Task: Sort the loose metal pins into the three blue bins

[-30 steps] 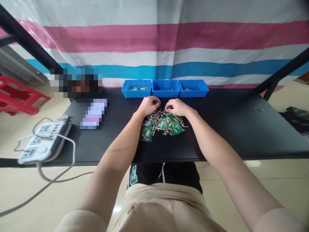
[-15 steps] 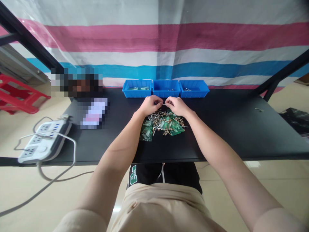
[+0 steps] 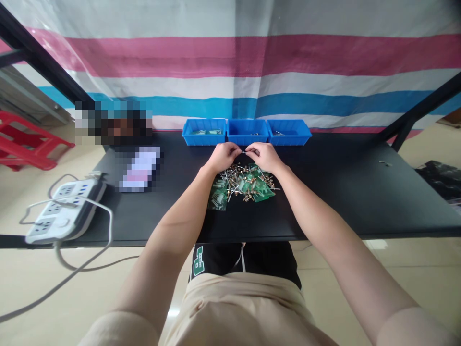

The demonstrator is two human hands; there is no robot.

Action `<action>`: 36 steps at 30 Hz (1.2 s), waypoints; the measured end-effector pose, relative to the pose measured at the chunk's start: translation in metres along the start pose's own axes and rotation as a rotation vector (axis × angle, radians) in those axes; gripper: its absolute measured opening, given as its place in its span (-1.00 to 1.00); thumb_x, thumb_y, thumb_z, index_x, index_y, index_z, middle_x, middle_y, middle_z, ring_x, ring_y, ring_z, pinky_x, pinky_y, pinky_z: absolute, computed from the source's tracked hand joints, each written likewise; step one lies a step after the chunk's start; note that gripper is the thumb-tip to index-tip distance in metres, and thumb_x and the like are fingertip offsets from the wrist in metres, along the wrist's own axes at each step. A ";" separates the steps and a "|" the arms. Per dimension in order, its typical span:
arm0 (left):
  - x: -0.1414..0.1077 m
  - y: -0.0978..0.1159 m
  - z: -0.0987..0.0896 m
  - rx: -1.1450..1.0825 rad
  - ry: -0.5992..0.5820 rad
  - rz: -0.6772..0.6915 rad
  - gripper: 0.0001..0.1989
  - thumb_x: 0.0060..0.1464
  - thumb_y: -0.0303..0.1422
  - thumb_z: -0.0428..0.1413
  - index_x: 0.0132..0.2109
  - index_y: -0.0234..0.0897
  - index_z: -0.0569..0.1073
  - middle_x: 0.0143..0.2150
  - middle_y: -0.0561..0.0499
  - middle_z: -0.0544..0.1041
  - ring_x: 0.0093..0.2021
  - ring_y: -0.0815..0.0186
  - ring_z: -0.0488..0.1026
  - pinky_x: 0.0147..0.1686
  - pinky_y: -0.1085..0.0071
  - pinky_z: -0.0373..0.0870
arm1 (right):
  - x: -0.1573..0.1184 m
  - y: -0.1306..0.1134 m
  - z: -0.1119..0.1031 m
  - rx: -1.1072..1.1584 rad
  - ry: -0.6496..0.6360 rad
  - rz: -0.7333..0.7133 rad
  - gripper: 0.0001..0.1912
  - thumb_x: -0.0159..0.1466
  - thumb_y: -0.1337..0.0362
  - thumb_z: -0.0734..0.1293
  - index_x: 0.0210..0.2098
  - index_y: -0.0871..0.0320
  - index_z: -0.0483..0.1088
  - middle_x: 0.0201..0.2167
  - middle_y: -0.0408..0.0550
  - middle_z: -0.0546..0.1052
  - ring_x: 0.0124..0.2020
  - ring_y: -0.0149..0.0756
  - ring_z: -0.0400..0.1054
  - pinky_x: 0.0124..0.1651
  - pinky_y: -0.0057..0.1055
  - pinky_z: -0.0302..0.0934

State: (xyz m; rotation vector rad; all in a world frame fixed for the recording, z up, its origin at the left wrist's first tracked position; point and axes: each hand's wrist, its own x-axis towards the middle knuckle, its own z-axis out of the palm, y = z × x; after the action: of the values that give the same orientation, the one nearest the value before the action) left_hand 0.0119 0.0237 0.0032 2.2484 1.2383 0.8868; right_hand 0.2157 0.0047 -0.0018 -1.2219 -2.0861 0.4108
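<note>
My left hand [image 3: 226, 156] and my right hand [image 3: 262, 156] face each other just in front of the blue bins. Their closed fingertips pinch the two ends of a small metal pin [image 3: 244, 152]; its exact kind is too small to tell. Just below my hands lies a heap of thin metal-shanked bits [image 3: 234, 180], several with brass-coloured heads. Green-tinted clear packets [image 3: 264, 193] are mixed into the heap. Another packet [image 3: 218, 199] with small pale pieces lies at its left.
Three blue bins stand in a row at the back: the left bin [image 3: 204, 140], middle bin [image 3: 248, 140] and right bin [image 3: 289, 140], with small pieces inside. A phone [image 3: 141, 168] and a power strip [image 3: 66, 209] with cables lie left. Small bits [image 3: 385, 164] lie far right.
My fingertips have shifted slightly around the small pin, which shows darker between them now. The heap and the bins look the same.
</note>
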 end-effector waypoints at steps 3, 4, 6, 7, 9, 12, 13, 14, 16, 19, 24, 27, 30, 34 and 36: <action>0.000 -0.001 0.001 0.009 0.028 -0.008 -0.72 0.20 -0.24 0.08 -0.24 -0.36 0.58 -0.32 -0.08 0.61 -0.31 0.24 0.47 -0.22 0.34 0.38 | 0.000 0.001 -0.002 -0.036 0.028 0.002 -0.80 0.28 0.21 0.32 -0.24 0.18 0.55 -0.30 0.02 0.60 -0.38 -0.27 0.35 -0.24 -0.35 0.19; 0.000 -0.001 0.001 0.011 0.040 -0.010 -0.71 0.21 -0.23 0.07 -0.24 -0.36 0.58 -0.32 -0.08 0.61 -0.31 0.23 0.47 -0.22 0.34 0.38 | -0.001 0.001 -0.003 -0.040 0.033 -0.001 -0.80 0.28 0.22 0.32 -0.25 0.18 0.55 -0.30 0.01 0.60 -0.38 -0.27 0.35 -0.24 -0.35 0.19; 0.000 -0.002 0.001 0.016 0.063 -0.012 -0.69 0.21 -0.21 0.06 -0.25 -0.35 0.57 -0.32 -0.08 0.60 -0.32 0.24 0.46 -0.22 0.34 0.37 | -0.001 0.002 -0.004 -0.038 0.039 -0.014 -0.82 0.28 0.25 0.32 -0.27 0.18 0.55 -0.32 0.00 0.59 -0.39 -0.28 0.35 -0.23 -0.36 0.18; 0.000 -0.002 0.001 0.018 0.071 -0.012 -0.68 0.22 -0.19 0.06 -0.26 -0.35 0.56 -0.32 -0.08 0.60 -0.32 0.24 0.46 -0.23 0.35 0.36 | -0.001 0.002 -0.004 -0.035 0.039 -0.020 -0.83 0.27 0.26 0.32 -0.28 0.19 0.55 -0.34 -0.01 0.59 -0.39 -0.28 0.35 -0.23 -0.36 0.18; 0.000 -0.002 0.002 0.021 0.083 -0.011 -0.66 0.22 -0.17 0.05 -0.28 -0.35 0.55 -0.34 -0.08 0.59 -0.34 0.25 0.44 -0.25 0.35 0.35 | -0.001 0.003 -0.003 -0.035 0.032 -0.020 -0.85 0.26 0.25 0.33 -0.30 0.18 0.53 -0.37 -0.02 0.57 -0.39 -0.29 0.35 -0.24 -0.37 0.18; 0.000 -0.001 0.001 0.021 0.096 -0.013 -0.63 0.22 -0.13 0.04 -0.32 -0.34 0.53 -0.39 -0.06 0.56 -0.38 0.27 0.41 -0.29 0.36 0.32 | -0.001 0.004 -0.002 -0.054 0.017 0.001 -0.85 0.27 0.24 0.34 -0.32 0.17 0.51 -0.39 -0.03 0.56 -0.39 -0.28 0.35 -0.25 -0.37 0.17; 0.000 -0.001 0.001 0.018 0.100 -0.015 -0.61 0.22 -0.11 0.03 -0.34 -0.34 0.52 -0.41 -0.05 0.55 -0.39 0.27 0.40 -0.30 0.36 0.31 | -0.001 0.004 -0.001 -0.063 0.018 0.004 -0.85 0.28 0.23 0.33 -0.32 0.17 0.50 -0.38 -0.03 0.56 -0.39 -0.28 0.36 -0.25 -0.37 0.17; 0.000 -0.001 0.001 0.014 0.101 -0.021 -0.59 0.22 -0.08 0.03 -0.36 -0.33 0.51 -0.43 -0.05 0.54 -0.40 0.28 0.39 -0.32 0.36 0.30 | -0.001 0.005 -0.001 -0.073 0.024 0.005 -0.85 0.29 0.24 0.32 -0.32 0.17 0.49 -0.38 -0.03 0.56 -0.39 -0.27 0.36 -0.25 -0.36 0.17; 0.000 -0.001 0.001 0.008 0.106 -0.040 -0.54 0.24 -0.03 0.00 -0.40 -0.32 0.49 -0.48 -0.03 0.50 -0.44 0.30 0.36 -0.36 0.36 0.27 | -0.001 0.007 -0.001 -0.095 0.061 0.011 -0.84 0.31 0.24 0.29 -0.32 0.17 0.47 -0.36 -0.01 0.56 -0.37 -0.25 0.38 -0.24 -0.35 0.19; 0.000 -0.002 0.000 -0.002 0.126 -0.066 -0.48 0.26 0.02 -0.05 -0.44 -0.30 0.47 -0.53 0.00 0.46 -0.47 0.31 0.32 -0.40 0.36 0.23 | 0.000 0.013 -0.001 -0.127 0.179 0.068 -0.82 0.34 0.23 0.25 -0.30 0.15 0.45 -0.33 0.03 0.58 -0.32 -0.21 0.42 -0.18 -0.33 0.24; 0.000 -0.005 0.002 0.004 0.114 -0.063 -0.48 0.25 0.02 -0.04 -0.40 -0.31 0.50 -0.49 -0.02 0.50 -0.43 0.30 0.36 -0.37 0.36 0.25 | 0.002 0.029 -0.006 -0.165 0.433 0.238 -0.78 0.38 0.20 0.20 -0.27 0.15 0.41 -0.31 0.09 0.58 -0.25 -0.14 0.47 -0.07 -0.28 0.29; 0.001 -0.007 0.003 0.014 0.104 -0.065 -0.52 0.25 0.00 -0.02 -0.38 -0.31 0.51 -0.44 -0.04 0.53 -0.39 0.27 0.40 -0.33 0.35 0.29 | 0.002 0.036 -0.010 -0.191 0.535 0.361 -0.80 0.37 0.22 0.20 -0.27 0.18 0.40 -0.31 0.11 0.58 -0.25 -0.11 0.48 -0.05 -0.24 0.30; 0.001 -0.008 0.004 0.012 0.103 -0.066 -0.53 0.25 -0.01 -0.01 -0.37 -0.31 0.51 -0.42 -0.06 0.54 -0.37 0.25 0.43 -0.29 0.35 0.32 | 0.001 0.041 -0.013 -0.189 0.584 0.466 -0.82 0.34 0.24 0.22 -0.29 0.20 0.41 -0.34 0.13 0.58 -0.26 -0.07 0.48 -0.04 -0.18 0.30; 0.001 -0.008 0.003 -0.005 0.100 -0.062 -0.53 0.27 -0.02 -0.03 -0.38 -0.29 0.51 -0.45 -0.05 0.53 -0.36 0.25 0.44 -0.31 0.36 0.33 | 0.001 0.044 -0.014 -0.187 0.618 0.519 -0.82 0.33 0.24 0.23 -0.31 0.19 0.40 -0.35 0.14 0.58 -0.24 -0.04 0.48 -0.01 -0.11 0.30; 0.001 -0.007 0.003 -0.015 0.100 -0.062 -0.54 0.28 -0.03 -0.03 -0.37 -0.29 0.51 -0.45 -0.05 0.54 -0.35 0.24 0.44 -0.30 0.36 0.33 | 0.001 0.045 -0.014 -0.202 0.626 0.530 -0.83 0.33 0.25 0.23 -0.31 0.19 0.41 -0.34 0.15 0.58 -0.23 -0.03 0.48 -0.02 -0.12 0.30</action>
State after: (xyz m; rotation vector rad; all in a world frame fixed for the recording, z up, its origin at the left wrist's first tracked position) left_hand 0.0103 0.0278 -0.0036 2.1649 1.3337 0.9916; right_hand 0.2536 0.0275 -0.0173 -1.7549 -1.2836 0.0242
